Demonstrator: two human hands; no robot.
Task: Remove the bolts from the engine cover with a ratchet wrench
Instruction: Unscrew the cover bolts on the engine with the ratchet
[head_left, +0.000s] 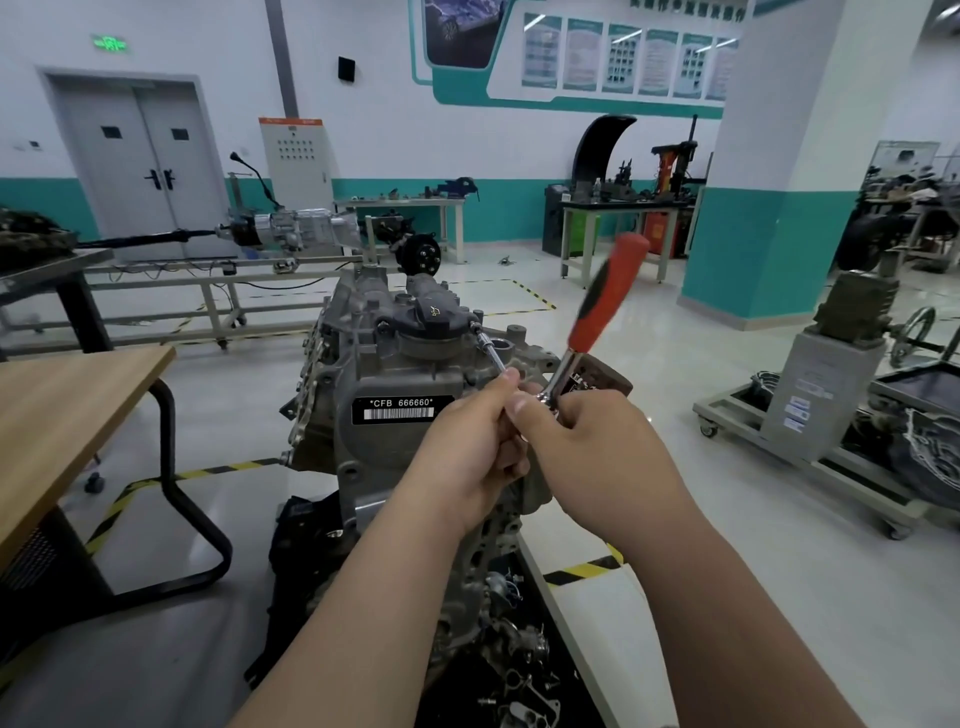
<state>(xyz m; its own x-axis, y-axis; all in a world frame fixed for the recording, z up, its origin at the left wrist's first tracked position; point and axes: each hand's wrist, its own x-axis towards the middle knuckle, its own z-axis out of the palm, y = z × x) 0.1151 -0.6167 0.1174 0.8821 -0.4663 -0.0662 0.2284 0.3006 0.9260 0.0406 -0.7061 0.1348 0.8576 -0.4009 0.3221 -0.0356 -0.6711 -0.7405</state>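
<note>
- Both hands meet over the engine: our left hand (467, 447) pinches the thin metal extension bar (491, 354) between thumb and fingers, and our right hand (592, 447) curls round the head of the ratchet wrench (605, 296).
- We see the wrench's red and black handle sticking up and to the right, blurred.
- From the wrench head, the bar runs up and left to a socket (475, 326) at the right edge of the engine cover (358, 312), just beside a round black cap (428, 314). The bolt under the socket is hidden.
- We judge the work to be under way, not finished: one bolt is being turned, and another bolt head (383, 326) sits in the cover left of the cap. We cannot tell how many bolts are already out.
- A black label (400, 408) with white letters and a barcode faces us on the engine's near side.
- Loose metal parts (519, 675) lie below the engine, near our forearms.
- To our left stands a wooden table (67, 415); workshop benches and machines sit well apart behind.
</note>
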